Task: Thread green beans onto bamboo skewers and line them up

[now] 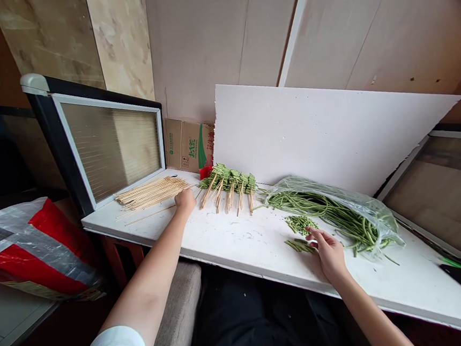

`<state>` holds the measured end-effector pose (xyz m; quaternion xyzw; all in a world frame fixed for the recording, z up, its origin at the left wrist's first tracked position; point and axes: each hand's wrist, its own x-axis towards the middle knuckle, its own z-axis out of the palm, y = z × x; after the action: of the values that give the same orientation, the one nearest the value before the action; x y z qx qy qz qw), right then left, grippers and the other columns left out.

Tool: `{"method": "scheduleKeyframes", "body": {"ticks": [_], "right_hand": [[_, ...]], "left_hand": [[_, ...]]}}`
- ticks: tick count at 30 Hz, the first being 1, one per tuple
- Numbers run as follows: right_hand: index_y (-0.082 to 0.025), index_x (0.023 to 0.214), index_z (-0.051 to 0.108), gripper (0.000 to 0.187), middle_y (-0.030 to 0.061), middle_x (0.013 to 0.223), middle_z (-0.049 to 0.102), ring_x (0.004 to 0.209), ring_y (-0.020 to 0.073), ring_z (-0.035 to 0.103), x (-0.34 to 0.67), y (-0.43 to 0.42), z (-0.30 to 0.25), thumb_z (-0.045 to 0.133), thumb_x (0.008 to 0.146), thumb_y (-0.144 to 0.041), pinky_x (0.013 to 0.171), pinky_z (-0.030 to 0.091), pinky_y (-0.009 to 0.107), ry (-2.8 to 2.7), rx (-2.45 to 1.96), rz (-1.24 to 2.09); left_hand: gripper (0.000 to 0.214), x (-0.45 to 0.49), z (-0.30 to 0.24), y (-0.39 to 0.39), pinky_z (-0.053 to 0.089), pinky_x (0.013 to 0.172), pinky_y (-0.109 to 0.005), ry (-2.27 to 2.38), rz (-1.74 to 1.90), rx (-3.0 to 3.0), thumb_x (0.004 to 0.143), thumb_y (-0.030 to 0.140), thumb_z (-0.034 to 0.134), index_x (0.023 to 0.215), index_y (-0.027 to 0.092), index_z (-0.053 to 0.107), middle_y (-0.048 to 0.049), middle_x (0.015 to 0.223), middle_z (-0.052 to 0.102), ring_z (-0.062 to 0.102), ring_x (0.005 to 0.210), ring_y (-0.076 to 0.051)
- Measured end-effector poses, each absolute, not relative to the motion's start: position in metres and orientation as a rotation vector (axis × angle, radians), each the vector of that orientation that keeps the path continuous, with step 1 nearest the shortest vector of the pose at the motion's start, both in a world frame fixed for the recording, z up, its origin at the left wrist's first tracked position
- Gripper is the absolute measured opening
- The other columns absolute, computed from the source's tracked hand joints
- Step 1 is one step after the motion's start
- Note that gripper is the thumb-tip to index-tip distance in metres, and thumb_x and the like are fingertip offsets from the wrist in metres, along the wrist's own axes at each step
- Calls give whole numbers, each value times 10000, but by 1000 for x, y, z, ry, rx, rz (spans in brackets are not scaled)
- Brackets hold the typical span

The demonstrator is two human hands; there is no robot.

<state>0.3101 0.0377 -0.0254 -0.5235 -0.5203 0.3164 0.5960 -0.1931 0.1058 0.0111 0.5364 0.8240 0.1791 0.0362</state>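
Observation:
My left hand (pixel 185 199) is closed in a fist around a thin bamboo skewer (pixel 150 216), just right of a pile of loose bamboo skewers (pixel 155 191). Further right lie stacked skewers threaded with cut green beans (pixel 231 178), their bare sticks pointing toward me. My right hand (pixel 328 248) hovers with loosely bent fingers, thumb and fingertips apart, at the edge of two small heaps: short cut bean pieces (pixel 299 224) and a bunch of longer cut lengths (pixel 299 245). Beyond it, long green beans (pixel 330 207) spill from a clear plastic bag (pixel 383 219).
Everything lies on a white tabletop (pixel 236 242). A white board (pixel 311 133) leans behind it, beside a cardboard box (pixel 183 145). A framed panel (pixel 115 145) stands at the left edge. A red and clear plastic sack (pixel 39 249) sits on the lower left.

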Motion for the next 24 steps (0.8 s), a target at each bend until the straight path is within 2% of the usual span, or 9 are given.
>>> {"method": "scheduleKeyframes", "body": {"ticks": [5,10,18,24], "right_hand": [[-174,997,817,486,109,930,768,846,248,689,311,38,-26,758,824,-624,646,556,313,-1214,-1228,750],[-175,910,807,481,122,1001,780,850,249,701,312,40,-28,765,801,-641,633,551,308,-1208,-1212,746],[-186,954,804,489,99,907,774,824,241,693,310,36,-20,740,813,-650,638,528,311,-1204,-1187,722],[-175,1067,797,534,124,955,791,933,275,713,339,42,5,701,834,-646,695,526,329,-1287,-1237,652]], "left_hand": [[283,-194,5,106,512,891,-380,2603,536,1670,857,154,675,1123,97,753,-234,1153,750,709,1119,-356],[267,-199,-1,106,520,869,-345,2592,529,1680,880,239,690,1117,143,765,-194,1143,766,726,1078,-315],[243,-204,-8,103,533,857,-326,2554,528,1720,898,350,692,1046,187,794,-161,1118,783,733,1060,-307],[253,-207,-9,98,543,814,-337,2549,508,1731,923,414,653,988,227,809,-138,1064,799,744,996,-314]]}}
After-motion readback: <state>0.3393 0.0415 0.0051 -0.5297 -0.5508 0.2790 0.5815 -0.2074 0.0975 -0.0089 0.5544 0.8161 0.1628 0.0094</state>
